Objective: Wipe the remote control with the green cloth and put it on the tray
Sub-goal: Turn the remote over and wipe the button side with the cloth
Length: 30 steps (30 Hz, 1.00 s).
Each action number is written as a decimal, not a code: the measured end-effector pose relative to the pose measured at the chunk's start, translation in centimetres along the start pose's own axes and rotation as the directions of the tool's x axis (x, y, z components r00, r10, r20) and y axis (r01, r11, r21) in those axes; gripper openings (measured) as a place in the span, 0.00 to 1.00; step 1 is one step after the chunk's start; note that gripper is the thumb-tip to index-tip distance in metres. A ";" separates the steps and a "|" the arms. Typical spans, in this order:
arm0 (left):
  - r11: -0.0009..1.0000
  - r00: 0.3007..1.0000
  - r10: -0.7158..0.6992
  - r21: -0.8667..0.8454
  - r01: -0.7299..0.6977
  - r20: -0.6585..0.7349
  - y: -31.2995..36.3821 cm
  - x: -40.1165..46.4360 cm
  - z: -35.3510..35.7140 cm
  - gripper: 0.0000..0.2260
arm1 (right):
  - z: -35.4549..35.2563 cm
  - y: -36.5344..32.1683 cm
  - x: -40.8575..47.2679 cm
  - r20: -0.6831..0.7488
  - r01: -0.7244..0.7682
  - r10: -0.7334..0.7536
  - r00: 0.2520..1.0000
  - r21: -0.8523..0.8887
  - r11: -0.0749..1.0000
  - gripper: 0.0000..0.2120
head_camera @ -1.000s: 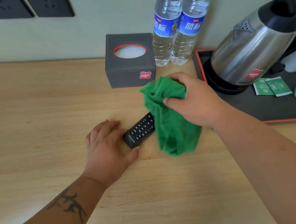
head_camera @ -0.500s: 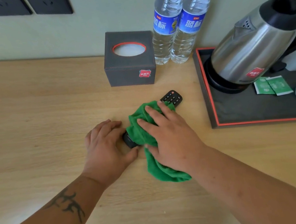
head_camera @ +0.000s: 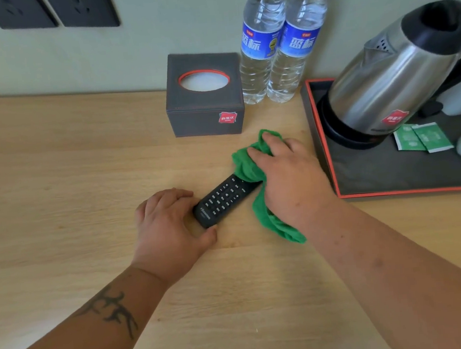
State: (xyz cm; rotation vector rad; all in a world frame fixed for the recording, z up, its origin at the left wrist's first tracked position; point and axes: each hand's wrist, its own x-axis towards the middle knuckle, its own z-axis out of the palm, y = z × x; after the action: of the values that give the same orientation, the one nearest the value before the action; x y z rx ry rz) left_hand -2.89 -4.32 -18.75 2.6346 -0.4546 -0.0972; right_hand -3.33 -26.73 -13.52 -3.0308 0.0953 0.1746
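Lying buttons-up on the wooden desk, the black remote control runs at a slant between the two hands, off the tray. Its near end sits against the left hand, whose thumb curls round the near corner while the fingers bend over the far side of that end, holding it in place. Its far end disappears under the green cloth, which the right hand presses down with spread, lightly bent fingers; part of the cloth bunches up past the fingertips and a tail of it trails out beneath the wrist toward the person. Just beyond the right hand's outer edge lies the dark tray with an orange rim, carrying a steel kettle and two green sachets behind it. Past the right fingertips, toward the wall, stand a dark tissue box and two water bottles side by side, touching each other. A dark tattoo marks the left forearm.
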 end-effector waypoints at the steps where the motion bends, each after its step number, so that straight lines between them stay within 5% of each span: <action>1: 1.000 1.000 -0.008 -0.017 0.008 0.002 0.2 0.0 0.0 0.29 | 0.2 -0.7 -0.2 -0.017 0.038 -0.038 0.999 0.017 0.999 0.33; 4: 0.998 0.999 -0.025 -0.055 0.026 0.031 0.9 0.3 0.1 0.36 | 0.8 -2.0 -0.9 -0.004 0.147 -0.147 0.989 0.005 0.989 0.34; 11: 0.990 1.000 0.019 -0.138 -0.017 0.014 1.3 1.1 0.0 0.19 | 0.9 -2.6 -1.4 0.061 0.370 -0.367 0.928 -0.030 0.929 0.32; 20: 0.989 1.000 0.005 -0.145 -0.004 0.007 1.2 1.0 -0.1 0.23 | -1.5 1.5 0.0 0.089 0.104 -0.093 0.992 -0.130 0.986 0.31; 26: 0.996 0.998 0.005 -0.094 0.001 0.057 1.0 1.3 -0.1 0.15 | -1.5 -4.1 -0.7 0.147 0.327 -0.318 0.937 -0.039 0.944 0.27; 30: 0.992 0.999 -0.003 -0.124 0.009 0.051 1.2 1.3 -0.2 0.21 | -1.7 -0.9 0.4 0.140 0.195 -0.188 0.972 -0.042 0.980 0.29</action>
State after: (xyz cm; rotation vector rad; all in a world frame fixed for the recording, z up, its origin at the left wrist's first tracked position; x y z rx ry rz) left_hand -1.99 -5.62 -18.02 2.5165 -0.4431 -0.1881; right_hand -2.67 -26.05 -11.84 -3.0481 -0.2163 0.3705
